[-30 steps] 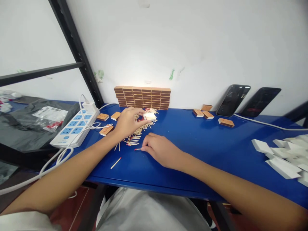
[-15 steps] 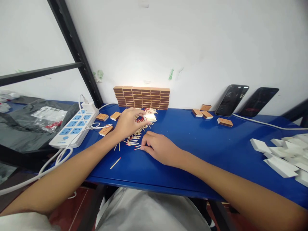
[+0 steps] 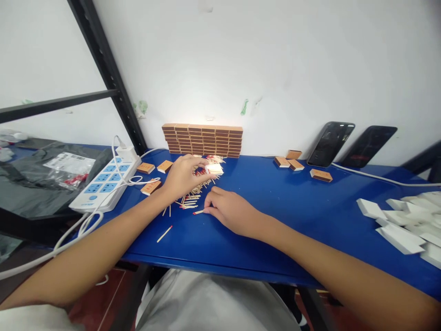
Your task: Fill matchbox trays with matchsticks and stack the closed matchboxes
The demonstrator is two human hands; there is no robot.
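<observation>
Counting big to small: 1 table, blue, back edge at the wall. 1 matchbox stack against that wall, looks 6 wide; rows too fine to count. 1 heap of white trays at far right, overlapping and cut off by frame, no reliable count. 1 power strip at left, white cord looped across it. 2 hands, both loaded. 2 phones leaning on the wall, back right. 7 loose boxes: 3 on the left beside the strip, 4 on the right near the phones. 1 tray with matches in it, pinched at its left end between left hand thumb and fingers, over the match pile. Pile itself: too many to count. 1 match pinched in right hand fingertips, red head pointing left; can't tell if it touches the table. 1 stray match alone toward the front edge.

Edges/room: front edge runs just below both forearms. Left side tight: strip, cord and 3 boxes crowd the left forearm. Widest room is blue top from right hand to tray heap. Hands near each other, not touching.
</observation>
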